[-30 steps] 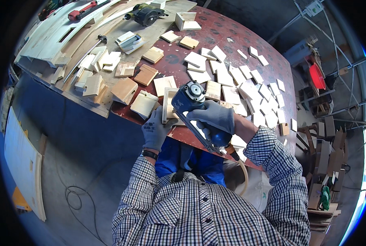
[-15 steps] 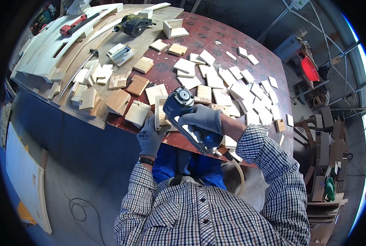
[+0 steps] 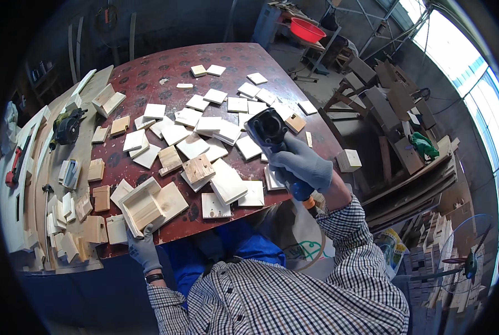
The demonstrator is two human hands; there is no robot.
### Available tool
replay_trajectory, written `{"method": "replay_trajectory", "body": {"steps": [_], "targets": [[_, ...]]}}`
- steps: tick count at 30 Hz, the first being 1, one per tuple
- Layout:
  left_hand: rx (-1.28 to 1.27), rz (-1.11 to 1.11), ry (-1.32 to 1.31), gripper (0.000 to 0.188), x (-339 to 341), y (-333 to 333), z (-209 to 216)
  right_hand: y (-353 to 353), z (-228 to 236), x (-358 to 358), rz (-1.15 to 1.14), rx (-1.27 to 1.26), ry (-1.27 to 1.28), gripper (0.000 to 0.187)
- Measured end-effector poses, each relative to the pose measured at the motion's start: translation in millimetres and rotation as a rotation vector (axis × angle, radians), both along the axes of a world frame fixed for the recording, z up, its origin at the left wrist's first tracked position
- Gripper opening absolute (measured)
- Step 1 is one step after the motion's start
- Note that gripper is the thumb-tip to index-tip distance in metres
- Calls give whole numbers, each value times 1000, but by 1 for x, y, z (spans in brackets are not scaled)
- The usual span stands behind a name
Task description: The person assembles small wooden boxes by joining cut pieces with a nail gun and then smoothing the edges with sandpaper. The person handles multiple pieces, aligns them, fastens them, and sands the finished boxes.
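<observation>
Head view: left hand holds a wooden frame, right hand grips a nailer. Nailing seems in hand; firing calls for alignment.

Woodworking workshop. Dark-red, blotched worktop in front of both grips, strewn with small cut wood blocks. Right grip around dark power tool, orange fitting at its lower end. Left grip on open-sided wooden piece. Left of left grip: yellow-and-black power tool, red tool, long pale panel. Right of right grip: heaped brown panels, stacked wood strips. Beyond right grip: metal framework, bare dull wall.
</observation>
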State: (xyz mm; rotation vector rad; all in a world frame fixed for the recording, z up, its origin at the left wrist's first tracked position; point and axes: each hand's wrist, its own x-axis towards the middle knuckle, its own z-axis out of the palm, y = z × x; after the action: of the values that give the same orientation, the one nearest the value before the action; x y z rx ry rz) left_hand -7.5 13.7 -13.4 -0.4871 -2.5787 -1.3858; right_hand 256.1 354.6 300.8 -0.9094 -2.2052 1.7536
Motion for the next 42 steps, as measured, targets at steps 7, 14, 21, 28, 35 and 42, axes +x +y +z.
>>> {"method": "replay_trajectory", "body": {"steps": [7,14,21,28,35,42], "targets": [[-17,-26,-1,76,-10,-14,-13,159,-87,89,-423,441,-601,43],[-109,-8,8,75,-11,-11,-12,247,-199,154,-538,690,-832,72],[-88,-2,9,74,-12,-19,-8,248,-227,143,-623,729,-880,67],[-175,-10,18,66,-16,-25,-20,222,-208,135,-561,762,-996,65],[-79,39,48,70,-2,-7,-4,184,-198,117,-562,1257,-764,62],[-146,91,22,73,1,-12,-2,16,-199,-23,-1,1144,-238,84]]}}
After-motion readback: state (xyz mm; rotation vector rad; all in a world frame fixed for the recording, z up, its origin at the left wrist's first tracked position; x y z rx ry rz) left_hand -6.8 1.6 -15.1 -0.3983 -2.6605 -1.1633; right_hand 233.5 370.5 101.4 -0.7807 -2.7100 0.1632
